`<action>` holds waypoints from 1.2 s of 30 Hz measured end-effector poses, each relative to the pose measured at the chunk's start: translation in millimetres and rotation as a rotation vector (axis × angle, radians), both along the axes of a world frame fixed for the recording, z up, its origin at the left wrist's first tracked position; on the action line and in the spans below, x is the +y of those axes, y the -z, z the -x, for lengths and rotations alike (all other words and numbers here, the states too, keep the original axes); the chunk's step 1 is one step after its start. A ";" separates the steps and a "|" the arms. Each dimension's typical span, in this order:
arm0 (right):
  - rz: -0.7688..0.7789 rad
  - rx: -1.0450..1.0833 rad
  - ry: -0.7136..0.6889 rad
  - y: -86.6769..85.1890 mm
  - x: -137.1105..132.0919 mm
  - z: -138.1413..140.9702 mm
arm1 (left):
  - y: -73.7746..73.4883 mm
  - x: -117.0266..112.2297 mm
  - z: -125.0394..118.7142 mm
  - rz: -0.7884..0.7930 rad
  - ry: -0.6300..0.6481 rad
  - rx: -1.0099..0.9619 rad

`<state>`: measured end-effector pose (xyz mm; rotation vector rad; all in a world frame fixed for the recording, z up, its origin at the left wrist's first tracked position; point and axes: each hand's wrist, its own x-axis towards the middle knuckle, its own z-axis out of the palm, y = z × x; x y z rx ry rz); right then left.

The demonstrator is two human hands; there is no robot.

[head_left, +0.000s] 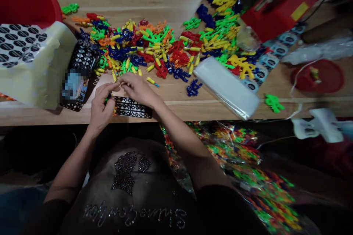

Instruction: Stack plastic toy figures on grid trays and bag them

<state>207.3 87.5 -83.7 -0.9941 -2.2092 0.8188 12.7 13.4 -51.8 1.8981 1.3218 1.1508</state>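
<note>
At the table's front edge my left hand and my right hand meet with fingertips pinched close together. What they pinch is too small and dim to make out. A bit of green and dark plastic shows under the left fingers. Below my right hand lies a black perforated plastic tray, partly covered by both hands. Just beyond the fingertips is a small yellow tube-like piece. A pile of red, green, blue, orange and yellow plastic figures spreads behind the hands, with yellow tubes among them.
Left are a red basin, a patterned sticker sheet and more black trays. Right are a stack of clear bags, a red box and a red lid-like dish. Bagged figures lie below the table edge.
</note>
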 end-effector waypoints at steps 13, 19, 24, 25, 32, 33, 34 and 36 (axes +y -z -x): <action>0.026 -0.167 0.235 21.3 30.0 -30.8 | -14.7 -15.4 25.0 0.077 -0.061 0.079; 0.236 0.083 0.118 17.3 -46.4 0.0 | -5.4 -16.0 22.8 0.068 -0.047 0.047; 0.270 0.095 0.040 36.9 -67.2 41.4 | -2.7 -13.7 22.3 0.050 -0.010 0.034; 0.250 0.090 0.034 41.3 -68.7 46.9 | -2.5 -13.5 22.4 0.049 -0.009 0.036; 0.074 -0.001 0.055 53.1 -85.8 70.9 | -2.4 -15.4 21.1 0.045 -0.011 0.006; 0.076 -0.023 0.053 51.6 -85.5 72.5 | -2.9 -15.5 20.9 0.034 -0.006 0.022; 0.088 -0.043 0.036 49.1 -83.2 72.6 | -3.6 -15.4 20.7 0.022 -0.005 0.042; 0.133 -0.052 -0.046 41.8 -72.3 66.6 | -5.2 -14.8 20.6 0.008 -0.015 0.079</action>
